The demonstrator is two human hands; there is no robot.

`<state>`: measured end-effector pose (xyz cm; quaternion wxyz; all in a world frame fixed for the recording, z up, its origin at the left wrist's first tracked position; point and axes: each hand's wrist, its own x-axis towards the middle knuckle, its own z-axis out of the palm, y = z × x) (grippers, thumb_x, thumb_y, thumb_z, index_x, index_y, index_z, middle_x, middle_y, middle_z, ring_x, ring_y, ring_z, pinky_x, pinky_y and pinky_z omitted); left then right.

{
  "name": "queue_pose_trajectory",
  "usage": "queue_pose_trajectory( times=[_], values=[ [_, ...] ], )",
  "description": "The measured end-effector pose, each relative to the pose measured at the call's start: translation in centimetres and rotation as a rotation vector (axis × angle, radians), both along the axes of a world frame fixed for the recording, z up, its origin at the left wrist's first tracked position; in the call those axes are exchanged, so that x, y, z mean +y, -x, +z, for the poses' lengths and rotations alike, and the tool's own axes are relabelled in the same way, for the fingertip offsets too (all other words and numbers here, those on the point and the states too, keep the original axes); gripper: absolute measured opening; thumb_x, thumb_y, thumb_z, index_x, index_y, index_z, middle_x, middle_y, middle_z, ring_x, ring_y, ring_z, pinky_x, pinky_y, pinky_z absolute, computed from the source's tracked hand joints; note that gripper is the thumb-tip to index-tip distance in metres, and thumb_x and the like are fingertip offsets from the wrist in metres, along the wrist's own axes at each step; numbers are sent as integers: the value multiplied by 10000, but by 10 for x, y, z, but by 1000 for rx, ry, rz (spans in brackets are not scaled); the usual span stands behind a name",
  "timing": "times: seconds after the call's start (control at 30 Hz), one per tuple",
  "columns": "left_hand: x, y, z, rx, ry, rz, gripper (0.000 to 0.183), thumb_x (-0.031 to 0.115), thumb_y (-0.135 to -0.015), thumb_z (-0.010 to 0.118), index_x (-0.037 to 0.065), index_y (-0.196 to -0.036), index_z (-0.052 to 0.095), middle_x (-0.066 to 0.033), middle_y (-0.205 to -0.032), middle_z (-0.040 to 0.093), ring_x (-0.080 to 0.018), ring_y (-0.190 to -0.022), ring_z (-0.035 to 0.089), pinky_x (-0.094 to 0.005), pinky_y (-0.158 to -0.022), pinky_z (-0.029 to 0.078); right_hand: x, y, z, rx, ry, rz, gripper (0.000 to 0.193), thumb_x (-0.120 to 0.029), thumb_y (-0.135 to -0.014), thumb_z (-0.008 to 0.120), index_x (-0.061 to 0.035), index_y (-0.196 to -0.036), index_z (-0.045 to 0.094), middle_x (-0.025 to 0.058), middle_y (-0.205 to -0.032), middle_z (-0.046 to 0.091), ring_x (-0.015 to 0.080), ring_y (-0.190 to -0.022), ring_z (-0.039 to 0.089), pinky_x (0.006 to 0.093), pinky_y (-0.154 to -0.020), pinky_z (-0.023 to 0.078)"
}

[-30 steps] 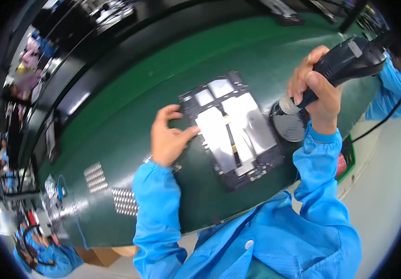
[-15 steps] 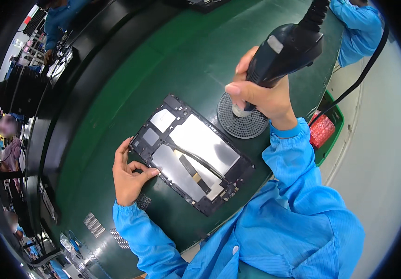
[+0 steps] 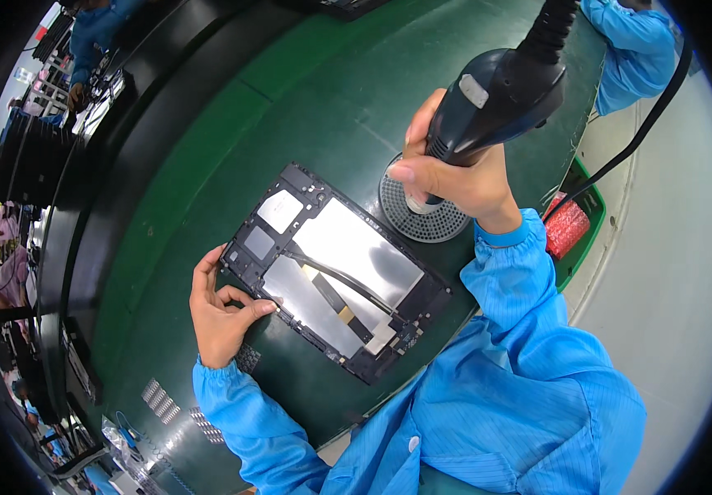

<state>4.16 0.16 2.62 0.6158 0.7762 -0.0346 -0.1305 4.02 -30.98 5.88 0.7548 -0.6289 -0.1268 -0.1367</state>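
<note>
An opened tablet [image 3: 362, 247] lies tilted on the green table, its inside showing silver plates, a black frame and a dark ribbon cable [image 3: 341, 307]. My left hand [image 3: 221, 315] pinches the tablet's left edge between thumb and fingers. In my right hand [image 3: 465, 180] is a black hot-air gun [image 3: 495, 103] with a ribbed hose, gripped by its handle above the table. Just below that hand, beyond the tablet's upper right edge, sits a round grey perforated disc [image 3: 434, 227]. My hand and the gun hide part of it.
Small metal strips [image 3: 160, 401] lie at the lower left. A green bin [image 3: 584, 235] holding a red wrapped bundle [image 3: 567, 227] stands right of the table, with a black cable [image 3: 641, 140] passing over it. A blue-sleeved person [image 3: 632, 54] is at the upper right. Dark rails [image 3: 137, 157] run along the left.
The whole view has shifted slightly, so most things appear a little further left. Both hands keep their holds on the tablet and the hot-air gun.
</note>
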Motion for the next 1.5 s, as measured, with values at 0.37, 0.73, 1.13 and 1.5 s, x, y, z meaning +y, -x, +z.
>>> queue_pose_trajectory(
  times=[0.37,0.73,1.13,1.5],
  values=[
    [-1,2,-2,-21,-5,25,845,-55,-499,819,-20,-1240,413,-149,-1237,488,-80,-626,543,-170,-543,478,4,3,0,-22,4,13,292,97,-717,673,-12,-886,461,69,-607,540,120,-485,536,243,-453,440],
    [16,1,-14,-120,-59,11,831,68,-511,850,-19,-1227,436,-152,-1125,557,-93,-599,571,-218,-524,467,61,0,37,-198,-257,181,312,109,-723,651,-14,-924,447,78,-598,543,138,-486,552,256,-458,465],
    [26,2,-17,-68,67,9,762,96,-590,840,-7,-1237,449,-174,-1177,549,-78,-573,549,-212,-520,466,132,-3,18,-139,-23,289,279,91,-750,662,5,-930,466,69,-628,580,99,-523,562,217,-484,438],
    [30,-2,-20,-43,162,-26,710,16,-629,797,-23,-1238,433,-178,-1236,497,-74,-611,567,-207,-531,468,143,-2,30,-121,-35,299,282,71,-742,681,0,-933,485,53,-616,573,88,-521,563,209,-466,436]
  ],
)
